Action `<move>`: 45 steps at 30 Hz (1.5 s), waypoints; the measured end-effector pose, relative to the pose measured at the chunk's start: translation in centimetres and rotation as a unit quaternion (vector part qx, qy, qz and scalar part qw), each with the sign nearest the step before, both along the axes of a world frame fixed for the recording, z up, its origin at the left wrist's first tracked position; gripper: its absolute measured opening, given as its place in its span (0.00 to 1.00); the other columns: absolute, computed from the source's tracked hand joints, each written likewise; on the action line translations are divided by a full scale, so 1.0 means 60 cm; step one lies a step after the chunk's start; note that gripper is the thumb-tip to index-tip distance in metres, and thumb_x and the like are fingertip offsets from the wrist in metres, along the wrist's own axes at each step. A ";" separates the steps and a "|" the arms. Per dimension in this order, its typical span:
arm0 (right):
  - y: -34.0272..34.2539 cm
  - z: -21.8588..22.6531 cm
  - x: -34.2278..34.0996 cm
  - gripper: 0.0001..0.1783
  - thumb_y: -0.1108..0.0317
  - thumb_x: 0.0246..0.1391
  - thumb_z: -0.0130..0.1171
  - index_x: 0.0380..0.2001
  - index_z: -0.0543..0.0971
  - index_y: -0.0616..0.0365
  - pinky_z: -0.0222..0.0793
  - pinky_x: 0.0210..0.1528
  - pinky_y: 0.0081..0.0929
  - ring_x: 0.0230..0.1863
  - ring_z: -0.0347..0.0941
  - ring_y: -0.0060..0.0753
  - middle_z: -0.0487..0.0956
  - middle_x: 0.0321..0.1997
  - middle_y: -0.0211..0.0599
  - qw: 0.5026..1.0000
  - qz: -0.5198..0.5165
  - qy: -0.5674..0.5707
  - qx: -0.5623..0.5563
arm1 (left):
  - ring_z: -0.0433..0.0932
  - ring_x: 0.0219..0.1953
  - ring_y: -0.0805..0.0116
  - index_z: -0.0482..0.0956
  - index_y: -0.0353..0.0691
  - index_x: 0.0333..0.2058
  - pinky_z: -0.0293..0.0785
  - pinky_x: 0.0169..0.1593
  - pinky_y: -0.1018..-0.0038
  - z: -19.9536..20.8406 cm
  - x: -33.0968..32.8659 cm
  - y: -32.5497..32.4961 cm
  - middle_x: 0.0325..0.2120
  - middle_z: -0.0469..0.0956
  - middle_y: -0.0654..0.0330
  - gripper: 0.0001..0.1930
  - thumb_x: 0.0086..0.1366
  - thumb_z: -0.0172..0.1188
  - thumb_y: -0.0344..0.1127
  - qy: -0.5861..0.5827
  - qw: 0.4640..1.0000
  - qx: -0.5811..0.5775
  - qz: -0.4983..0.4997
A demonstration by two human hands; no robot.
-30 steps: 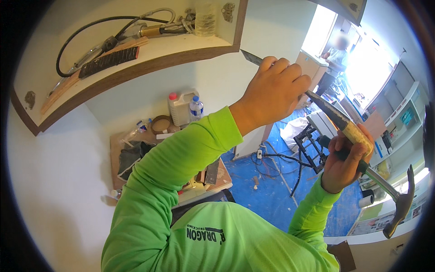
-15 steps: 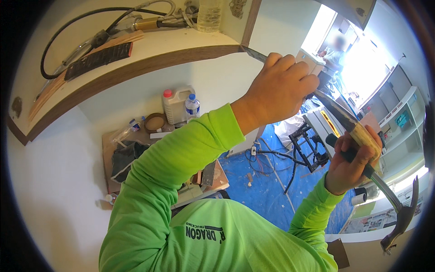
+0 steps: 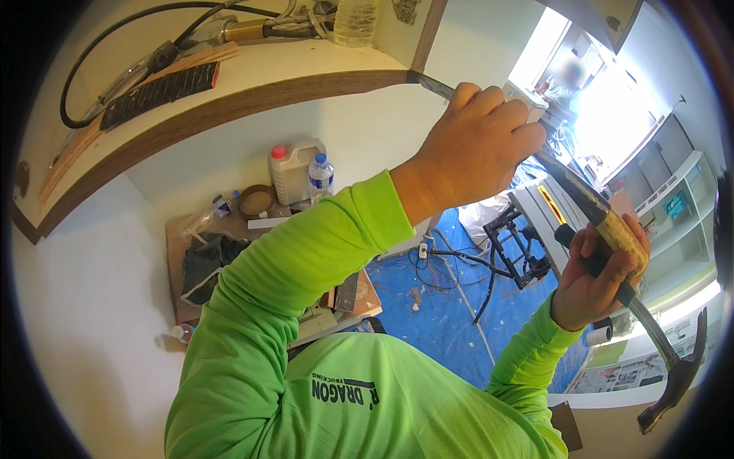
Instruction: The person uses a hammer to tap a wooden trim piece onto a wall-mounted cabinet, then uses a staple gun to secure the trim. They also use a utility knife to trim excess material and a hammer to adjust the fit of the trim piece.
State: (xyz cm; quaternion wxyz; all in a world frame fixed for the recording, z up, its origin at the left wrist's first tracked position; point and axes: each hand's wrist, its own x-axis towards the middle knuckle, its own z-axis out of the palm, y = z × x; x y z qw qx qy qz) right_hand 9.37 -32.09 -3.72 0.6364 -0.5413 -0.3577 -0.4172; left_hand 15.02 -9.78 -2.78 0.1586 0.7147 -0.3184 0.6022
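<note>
A long chisel (image 3: 572,183) runs slantwise between my hands, its flat blade tip at the right end of the brown edging of a white shelf (image 3: 321,88). My left hand (image 3: 478,149) is closed in a fist around the blade. At the other end, my right hand (image 3: 596,271) is wrapped round both the chisel's worn wooden handle and the dark grip of a claw hammer (image 3: 677,375). The hammer's metal head hangs down at the lower right, apart from the chisel. Whether the blade's tip bites into the edging I cannot tell.
On the shelf lie a black ridged strip (image 3: 160,96), wood slivers, a cabled tool (image 3: 241,30) and a clear container (image 3: 355,23). Below stand a jug (image 3: 294,172) and a bottle (image 3: 321,177). Blue sheeting (image 3: 436,329) covers the floor under a black frame (image 3: 516,245). Another person (image 3: 566,84) is far off.
My view has shifted slightly, so the shelf and the things below it sit a little further left. Both hands keep their grips, and the hammer head hangs slightly lower and further left.
</note>
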 end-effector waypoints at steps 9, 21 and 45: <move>-0.004 0.006 -0.002 0.33 0.45 0.67 0.56 0.53 0.71 0.69 0.69 0.25 0.22 0.27 0.70 0.25 0.79 0.37 0.48 1.000 -0.004 -0.011 -0.025 | 0.71 0.41 0.59 0.75 0.47 0.35 0.63 0.49 0.61 -0.004 0.006 -0.002 0.32 0.71 0.63 0.13 0.49 0.63 0.27 -0.027 0.999 -0.022 -0.011; 0.004 -0.012 -0.010 0.33 0.44 0.66 0.57 0.53 0.70 0.69 0.69 0.23 0.23 0.26 0.71 0.26 0.77 0.35 0.46 1.000 -0.016 0.005 -0.003 | 0.72 0.42 0.60 0.76 0.48 0.35 0.63 0.50 0.62 -0.008 0.002 0.003 0.34 0.73 0.63 0.13 0.49 0.64 0.27 -0.004 1.000 0.002 -0.010; 0.017 -0.036 -0.021 0.32 0.45 0.66 0.58 0.54 0.68 0.67 0.71 0.27 0.26 0.29 0.72 0.27 0.74 0.34 0.41 1.000 -0.003 0.012 0.026 | 0.79 0.36 0.55 0.81 0.44 0.32 0.71 0.45 0.61 0.066 -0.010 0.024 0.29 0.80 0.59 0.12 0.49 0.69 0.38 0.141 0.977 0.159 -0.014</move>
